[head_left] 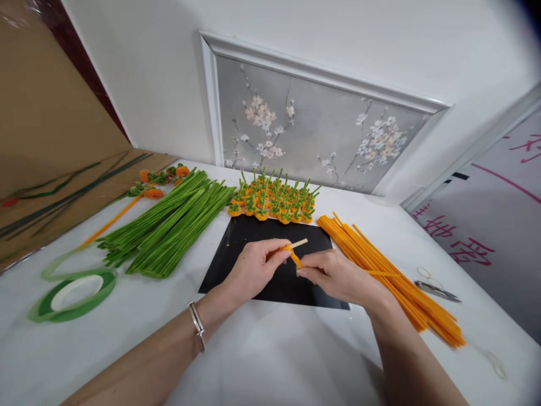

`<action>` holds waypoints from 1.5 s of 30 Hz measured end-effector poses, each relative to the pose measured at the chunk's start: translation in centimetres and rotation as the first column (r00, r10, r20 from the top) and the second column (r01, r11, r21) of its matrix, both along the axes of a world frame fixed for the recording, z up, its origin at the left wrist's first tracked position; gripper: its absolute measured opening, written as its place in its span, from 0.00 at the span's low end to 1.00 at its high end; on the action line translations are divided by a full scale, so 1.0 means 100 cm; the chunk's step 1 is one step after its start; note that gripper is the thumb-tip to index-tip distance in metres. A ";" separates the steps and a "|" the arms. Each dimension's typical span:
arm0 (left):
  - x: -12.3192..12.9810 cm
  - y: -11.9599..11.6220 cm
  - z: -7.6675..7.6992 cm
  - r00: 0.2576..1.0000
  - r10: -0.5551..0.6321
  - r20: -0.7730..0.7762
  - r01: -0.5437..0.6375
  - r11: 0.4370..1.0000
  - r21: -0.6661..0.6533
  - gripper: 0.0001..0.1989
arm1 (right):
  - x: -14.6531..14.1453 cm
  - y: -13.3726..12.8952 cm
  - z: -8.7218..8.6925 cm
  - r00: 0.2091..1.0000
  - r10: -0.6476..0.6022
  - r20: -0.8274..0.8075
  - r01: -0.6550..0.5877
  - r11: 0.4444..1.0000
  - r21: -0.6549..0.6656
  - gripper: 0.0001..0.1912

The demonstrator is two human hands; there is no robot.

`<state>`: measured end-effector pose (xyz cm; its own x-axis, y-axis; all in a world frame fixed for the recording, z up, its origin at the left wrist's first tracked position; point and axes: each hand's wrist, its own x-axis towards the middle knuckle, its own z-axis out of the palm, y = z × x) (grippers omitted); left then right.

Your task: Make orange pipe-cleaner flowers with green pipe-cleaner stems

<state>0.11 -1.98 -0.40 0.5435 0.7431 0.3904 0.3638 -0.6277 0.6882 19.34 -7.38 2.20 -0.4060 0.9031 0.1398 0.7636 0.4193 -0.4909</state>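
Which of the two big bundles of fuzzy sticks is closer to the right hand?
The orange bundle, just beside the right hand; the green bundle lies farther off to the left.

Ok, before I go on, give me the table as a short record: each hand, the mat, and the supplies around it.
Left hand: pinching a pale stick
Right hand: pinching an orange pipe cleaner, which appears wrapped around the stick
Under hands: black mat on a white table
Left of mat: green pipe cleaners; roll of green tape
Right of mat: bundle of orange pipe cleaners
Behind mat: orange flower heads, green stems upward
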 end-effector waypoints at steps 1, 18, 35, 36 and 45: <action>0.000 0.000 0.000 1.000 0.002 -0.005 -0.002 1.000 0.000 0.14 | 0.000 0.000 0.001 1.000 -0.004 0.009 0.004 1.000 0.023 0.19; -0.003 -0.005 0.003 0.947 -0.023 -0.319 0.100 0.969 0.228 0.10 | -0.002 0.001 0.001 0.992 -0.119 -0.037 0.125 0.934 0.333 0.10; 0.000 -0.008 -0.002 0.979 0.002 -0.202 0.074 0.925 0.372 0.08 | 0.006 0.009 -0.003 0.960 -0.152 -0.234 0.170 0.984 0.057 0.12; 0.000 -0.008 -0.002 0.983 0.006 -0.186 0.066 0.924 0.377 0.07 | 0.006 0.009 -0.003 0.962 -0.157 -0.222 0.165 0.986 0.018 0.13; 0.000 -0.010 0.004 0.985 0.018 -0.169 0.047 0.929 0.367 0.06 | 0.007 0.006 -0.002 0.968 -0.186 -0.166 0.170 0.980 -0.104 0.14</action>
<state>0.12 -2.97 -0.03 0.6341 0.5555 0.5379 0.4420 -0.8312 0.3373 20.06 -6.77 2.04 -0.2142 0.9705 0.1108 0.7216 0.2336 -0.6517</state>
